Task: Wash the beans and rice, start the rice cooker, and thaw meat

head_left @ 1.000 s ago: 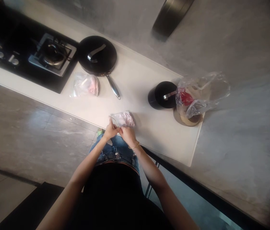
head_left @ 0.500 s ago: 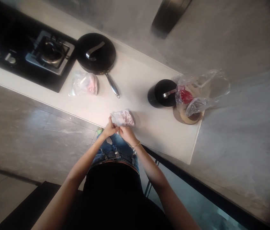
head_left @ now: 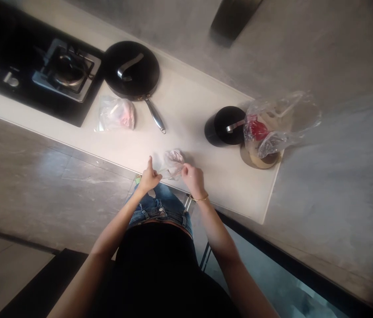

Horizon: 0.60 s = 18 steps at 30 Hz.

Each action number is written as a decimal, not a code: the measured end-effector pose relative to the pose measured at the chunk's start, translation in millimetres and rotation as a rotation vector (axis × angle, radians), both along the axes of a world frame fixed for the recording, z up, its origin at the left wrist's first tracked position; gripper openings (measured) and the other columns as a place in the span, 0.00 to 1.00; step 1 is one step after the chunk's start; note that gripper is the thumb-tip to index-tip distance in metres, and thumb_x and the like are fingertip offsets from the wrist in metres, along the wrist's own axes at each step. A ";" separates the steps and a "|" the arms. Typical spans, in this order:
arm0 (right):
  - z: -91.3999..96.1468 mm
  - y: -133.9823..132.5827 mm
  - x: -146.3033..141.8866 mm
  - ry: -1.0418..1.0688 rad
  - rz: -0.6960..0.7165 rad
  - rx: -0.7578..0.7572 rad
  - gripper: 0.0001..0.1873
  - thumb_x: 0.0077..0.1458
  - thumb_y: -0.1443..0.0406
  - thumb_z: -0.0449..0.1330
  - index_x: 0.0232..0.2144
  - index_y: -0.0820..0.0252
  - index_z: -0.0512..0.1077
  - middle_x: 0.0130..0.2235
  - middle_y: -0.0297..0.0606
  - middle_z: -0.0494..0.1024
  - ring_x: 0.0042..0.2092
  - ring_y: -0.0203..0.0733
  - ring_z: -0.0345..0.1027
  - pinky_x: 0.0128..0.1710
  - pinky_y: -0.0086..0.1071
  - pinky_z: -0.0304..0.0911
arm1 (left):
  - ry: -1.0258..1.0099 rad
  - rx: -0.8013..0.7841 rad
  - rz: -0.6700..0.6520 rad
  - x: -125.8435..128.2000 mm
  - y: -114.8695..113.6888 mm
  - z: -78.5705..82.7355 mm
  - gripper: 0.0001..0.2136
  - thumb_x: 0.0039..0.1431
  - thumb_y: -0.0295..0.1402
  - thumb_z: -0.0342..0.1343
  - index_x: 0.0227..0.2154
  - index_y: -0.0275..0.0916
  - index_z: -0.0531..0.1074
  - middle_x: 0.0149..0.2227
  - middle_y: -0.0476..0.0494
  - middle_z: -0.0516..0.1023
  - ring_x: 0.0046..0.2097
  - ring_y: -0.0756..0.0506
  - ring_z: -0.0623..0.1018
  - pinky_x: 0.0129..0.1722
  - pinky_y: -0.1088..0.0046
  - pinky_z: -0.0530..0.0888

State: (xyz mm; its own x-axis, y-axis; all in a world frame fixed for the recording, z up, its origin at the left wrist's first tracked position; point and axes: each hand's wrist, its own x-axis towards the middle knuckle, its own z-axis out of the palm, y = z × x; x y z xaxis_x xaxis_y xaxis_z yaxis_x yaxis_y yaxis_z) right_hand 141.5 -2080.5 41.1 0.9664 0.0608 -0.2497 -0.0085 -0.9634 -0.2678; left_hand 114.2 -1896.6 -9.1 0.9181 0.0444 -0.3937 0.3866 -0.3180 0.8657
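Observation:
A small clear plastic bag (head_left: 173, 161) with pale pink contents lies near the front edge of the white counter (head_left: 186, 115). My left hand (head_left: 148, 178) pinches the bag's left side with its fingers closed. My right hand (head_left: 193, 178), with a gold bangle at the wrist, grips the bag's right side. The two hands are apart, stretching the bag's mouth between them.
A second clear bag (head_left: 116, 114) with pink contents lies to the left, next to a black lidded frying pan (head_left: 131, 70) and a gas hob (head_left: 63, 70). To the right stand a black pot (head_left: 226, 126) and a crumpled bag holding something red (head_left: 274, 126) on a round board.
My hands were together at the bag's near edge; now they have drawn apart, the right one moving right, pulling the bag open between them.

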 end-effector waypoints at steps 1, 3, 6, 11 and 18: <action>8.3 -7.0 3.6 -0.040 -0.031 -0.007 0.18 0.62 0.69 0.48 0.42 0.64 0.79 0.33 0.49 0.82 0.33 0.47 0.75 0.33 0.32 0.60 | -0.048 -0.019 0.003 4.9 -0.7 10.2 0.47 0.45 0.23 0.55 0.69 0.26 0.41 0.16 0.61 0.65 0.22 0.49 0.67 0.29 0.72 0.63; 25.6 -18.9 9.2 -0.153 -0.048 0.023 0.18 0.60 0.68 0.50 0.40 0.64 0.79 0.32 0.48 0.82 0.33 0.46 0.74 0.32 0.32 0.60 | -0.145 -0.052 0.016 17.8 -3.9 32.4 0.46 0.46 0.23 0.54 0.69 0.27 0.41 0.16 0.62 0.64 0.21 0.50 0.65 0.29 0.72 0.63; 46.8 -30.5 9.9 -0.248 -0.077 0.080 0.16 0.58 0.68 0.51 0.37 0.63 0.79 0.30 0.46 0.81 0.32 0.45 0.73 0.32 0.31 0.60 | -0.271 -0.073 0.007 34.2 -9.1 64.5 0.46 0.47 0.22 0.53 0.70 0.29 0.41 0.15 0.62 0.62 0.20 0.50 0.63 0.27 0.71 0.63; 47.3 -29.5 -7.9 -0.230 -0.126 0.198 0.17 0.57 0.67 0.52 0.40 0.63 0.80 0.30 0.44 0.81 0.30 0.42 0.73 0.31 0.29 0.60 | -0.324 0.014 -0.089 35.8 -2.5 88.2 0.45 0.47 0.21 0.53 0.70 0.31 0.42 0.16 0.61 0.63 0.20 0.50 0.64 0.27 0.72 0.63; 21.4 -9.0 -14.6 -0.151 -0.202 0.441 0.21 0.60 0.66 0.52 0.52 0.67 0.75 0.35 0.46 0.82 0.34 0.42 0.75 0.37 0.31 0.66 | -0.227 0.057 -0.124 35.7 6.2 75.6 0.44 0.48 0.21 0.53 0.69 0.30 0.44 0.19 0.56 0.70 0.20 0.51 0.65 0.28 0.72 0.65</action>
State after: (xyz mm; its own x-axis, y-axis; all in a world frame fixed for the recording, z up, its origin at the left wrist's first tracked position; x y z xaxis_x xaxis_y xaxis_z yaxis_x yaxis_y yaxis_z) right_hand 126.8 -2089.5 62.5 0.9931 -0.0626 -0.0993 -0.1129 -0.7414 -0.6615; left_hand 150.0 -1890.4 66.5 0.9825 -0.0574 -0.1774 0.1399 -0.4018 0.9050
